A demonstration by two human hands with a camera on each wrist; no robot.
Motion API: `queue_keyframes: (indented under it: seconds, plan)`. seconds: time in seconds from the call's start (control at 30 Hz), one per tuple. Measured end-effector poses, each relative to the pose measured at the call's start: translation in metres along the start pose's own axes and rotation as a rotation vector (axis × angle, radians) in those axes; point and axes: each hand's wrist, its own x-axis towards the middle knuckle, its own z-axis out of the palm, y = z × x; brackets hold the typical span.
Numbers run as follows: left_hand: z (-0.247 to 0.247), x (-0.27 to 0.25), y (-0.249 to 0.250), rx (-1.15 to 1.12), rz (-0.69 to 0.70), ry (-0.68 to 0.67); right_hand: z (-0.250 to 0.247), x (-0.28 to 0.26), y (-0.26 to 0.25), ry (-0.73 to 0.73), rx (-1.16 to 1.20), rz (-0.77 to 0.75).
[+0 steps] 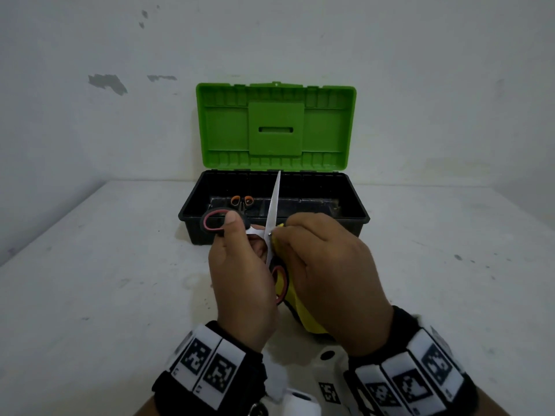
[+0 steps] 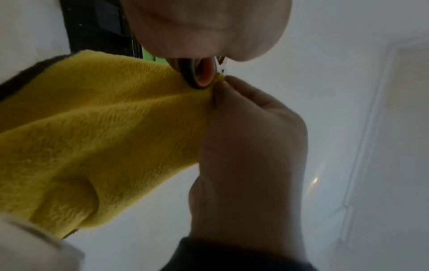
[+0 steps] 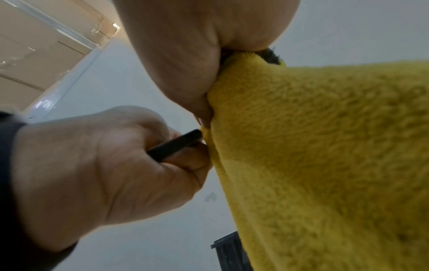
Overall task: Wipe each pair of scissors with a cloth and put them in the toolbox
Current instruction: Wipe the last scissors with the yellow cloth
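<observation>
My left hand [image 1: 240,265] grips a pair of scissors with black-and-red handles [image 1: 213,221], spread wide; one blade [image 1: 274,202] points up over the toolbox. My right hand [image 1: 324,265] pinches a yellow cloth [image 1: 292,298] against the scissors near the pivot. In the left wrist view the yellow cloth [image 2: 99,132] hangs from a handle loop [image 2: 199,75]. In the right wrist view the cloth [image 3: 325,146] fills the right side, and the left hand [image 3: 97,170] grips a black handle [image 3: 176,144]. The toolbox [image 1: 192,217] is black with an open green lid [image 1: 274,127]. Orange-handled scissors [image 1: 241,201] lie inside it.
The toolbox stands at the back of a white table [image 1: 90,265], against a white wall [image 1: 450,85] with chipped spots. Both wrists carry black bands with white marker tags.
</observation>
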Motion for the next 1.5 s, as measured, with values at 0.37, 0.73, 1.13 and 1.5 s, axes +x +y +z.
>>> queue_keyframes:
  seconds: [0.37, 0.73, 1.13, 1.5]
  plan:
    - [-0.003, 0.0, 0.006, -0.011, -0.086, 0.092, 0.002, -0.012, 0.016, -0.041, -0.049, 0.029]
    - [-0.003, 0.004, 0.015, -0.023, -0.056, 0.097, -0.002, -0.018, 0.03, -0.003, -0.012, 0.097]
    - [-0.002, 0.0, 0.018, -0.002, -0.088, 0.106, -0.004, -0.019, 0.027, 0.039, -0.029, 0.036]
    - [-0.005, 0.008, 0.024, 0.035, -0.03, 0.104, -0.031, -0.017, 0.065, -0.038, -0.007, 0.219]
